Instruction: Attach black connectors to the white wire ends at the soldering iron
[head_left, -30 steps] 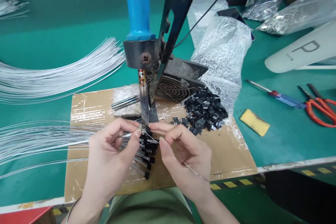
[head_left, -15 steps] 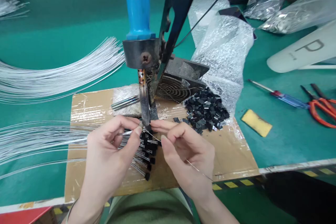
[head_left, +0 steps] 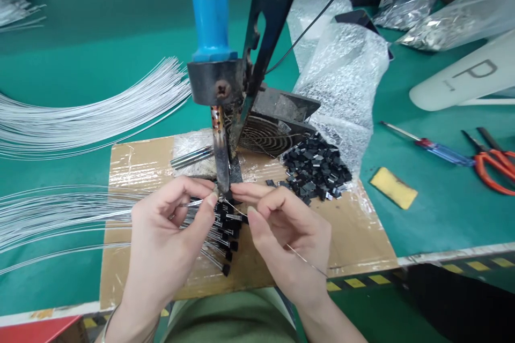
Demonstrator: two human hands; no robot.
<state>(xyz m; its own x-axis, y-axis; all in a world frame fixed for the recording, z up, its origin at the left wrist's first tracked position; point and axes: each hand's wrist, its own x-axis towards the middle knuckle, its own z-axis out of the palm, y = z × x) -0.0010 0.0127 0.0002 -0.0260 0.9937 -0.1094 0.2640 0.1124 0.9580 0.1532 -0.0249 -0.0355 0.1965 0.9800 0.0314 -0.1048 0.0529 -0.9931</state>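
Note:
The blue-handled soldering iron is clamped pointing down on a black stand. Just left of its tip, my left hand pinches a thin white wire between thumb and finger. On the other side, my right hand is closed on a strand of solder wire, which runs across the palm and up to the tip. My right index finger reaches close to the tip, and the joint there is too small to make out. Beneath both hands lie several wires ending in black connectors.
A cardboard sheet covers the bench front. A pile of small black parts sits beside a fan. White wire bundles lie left; a screwdriver, yellow sponge and orange-handled pliers lie right.
Almost nothing differs. Both hands stay at the iron's tip, with only a very slight shift of the right hand and the view.

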